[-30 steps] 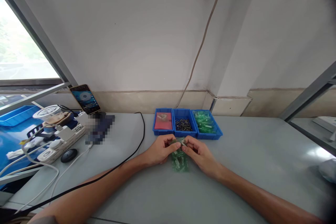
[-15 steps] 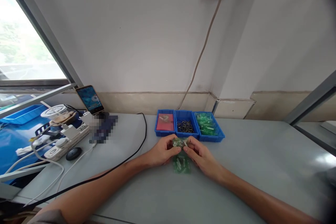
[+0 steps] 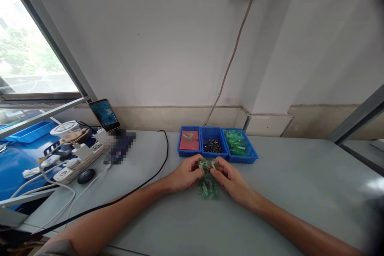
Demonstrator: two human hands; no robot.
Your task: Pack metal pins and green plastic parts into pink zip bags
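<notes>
Between my two hands is a small green see-through plastic bag (image 3: 208, 188) with several screws and pale plugs in it. My left hand (image 3: 187, 174) pinches the bag's upper left side between thumb and fingers. On the opposite side my right hand (image 3: 229, 178) grips the upper right part, its thumb over a pale piece. More small parts show through the green film between the thumbs; whether that is the same bag or a second one I cannot tell. Just beyond my fingers stand three joined blue bins, the middle bin (image 3: 223, 154) holding loose dark screws (image 3: 212, 145).
The left bin (image 3: 189, 153) has a red sheet with a few pale pieces; the right bin (image 3: 254, 156) holds green bags (image 3: 237, 142). A black cable (image 3: 135, 189) crosses over my left forearm. Leftward are a phone (image 3: 105, 115), a power strip (image 3: 75, 166) and a black mouse (image 3: 86, 176).
Both hands keep their hold on the green bag with barely any movement. The whole view has shifted slightly, and the phone's screen picture differs.
</notes>
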